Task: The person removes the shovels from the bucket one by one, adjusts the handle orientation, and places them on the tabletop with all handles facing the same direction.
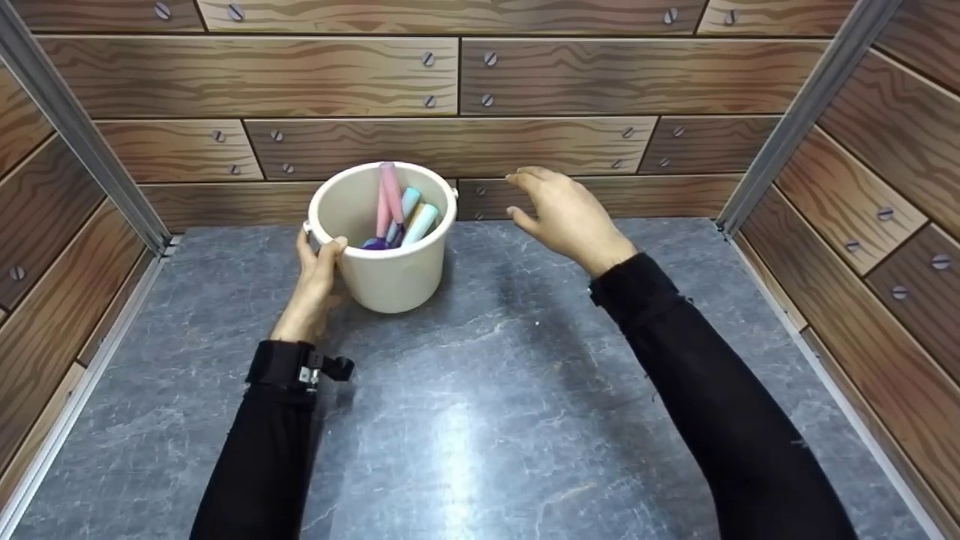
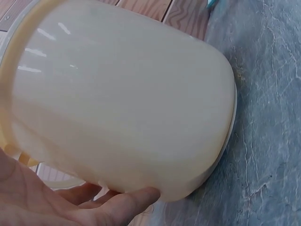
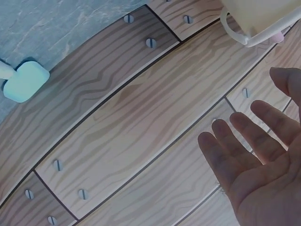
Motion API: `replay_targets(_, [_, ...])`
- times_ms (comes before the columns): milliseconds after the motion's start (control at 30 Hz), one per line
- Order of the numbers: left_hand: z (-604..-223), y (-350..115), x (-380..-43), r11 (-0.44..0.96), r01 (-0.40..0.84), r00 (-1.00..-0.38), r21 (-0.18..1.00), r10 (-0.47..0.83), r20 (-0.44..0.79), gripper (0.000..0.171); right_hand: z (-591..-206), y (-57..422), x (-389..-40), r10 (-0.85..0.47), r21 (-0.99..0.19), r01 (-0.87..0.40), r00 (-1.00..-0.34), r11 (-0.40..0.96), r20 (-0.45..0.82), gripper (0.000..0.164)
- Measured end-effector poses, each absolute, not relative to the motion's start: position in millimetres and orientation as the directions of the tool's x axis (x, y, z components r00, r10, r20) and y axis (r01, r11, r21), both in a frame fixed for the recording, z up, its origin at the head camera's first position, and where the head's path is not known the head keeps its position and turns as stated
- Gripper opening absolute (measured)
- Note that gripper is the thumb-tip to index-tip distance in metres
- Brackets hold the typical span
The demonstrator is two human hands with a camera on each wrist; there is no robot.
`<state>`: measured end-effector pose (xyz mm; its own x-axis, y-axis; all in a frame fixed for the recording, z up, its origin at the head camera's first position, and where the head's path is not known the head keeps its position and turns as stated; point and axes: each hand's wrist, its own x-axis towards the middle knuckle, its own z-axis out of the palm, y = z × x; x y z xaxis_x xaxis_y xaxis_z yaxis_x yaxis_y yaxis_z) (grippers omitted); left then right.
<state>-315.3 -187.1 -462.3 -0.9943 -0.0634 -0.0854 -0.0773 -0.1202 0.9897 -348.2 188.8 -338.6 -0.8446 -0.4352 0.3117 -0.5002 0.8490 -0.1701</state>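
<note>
A cream plastic bucket point(image 1: 394, 277) stands at the back of the grey floor, left of centre. Inside it lean several tools with pink handles point(image 1: 392, 193), light blue handles point(image 1: 421, 223) and dark purple parts low down. My left hand point(image 1: 311, 281) grips the bucket's near left side, thumb at the rim and fingers against the outer wall. In the left wrist view, fingers point(image 2: 134, 202) lie along the bucket's side. To the right of the bucket, my right hand point(image 1: 566, 214) is raised in the air, fingers spread and holding nothing.
Printed wood-plank walls point(image 1: 555, 146) enclose the back and both sides, with metal corner posts point(image 1: 810, 105). On the floor by a wall lies a turquoise flat-ended object point(image 3: 27, 81), visible in the right wrist view. The marbled floor point(image 1: 450, 420) reflects a bright light.
</note>
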Motion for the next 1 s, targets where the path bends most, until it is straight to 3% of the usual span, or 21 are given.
replay_targets(233, [-460,-187,-313,-0.107,-0.091,-0.995,0.99,-0.027,-0.095,0.106,-331,177,-347,-0.467,-0.154,-0.525,-0.832,0.837,0.3,0.054])
replay_targets(733, [-461,-164,-309,-0.153,-0.105,-0.98,0.983,0.183,-0.076,0.106,-326,161,-346,-0.544,-0.116,-0.6,-0.779,0.792,0.312,0.054])
replay_targets(1000, [-463,-153,-307,-0.161,-0.103,-0.973,0.982,0.222,-0.066,0.108,-331,152,-351,-0.554,-0.149,-0.591,-0.8,0.793,0.229,0.059])
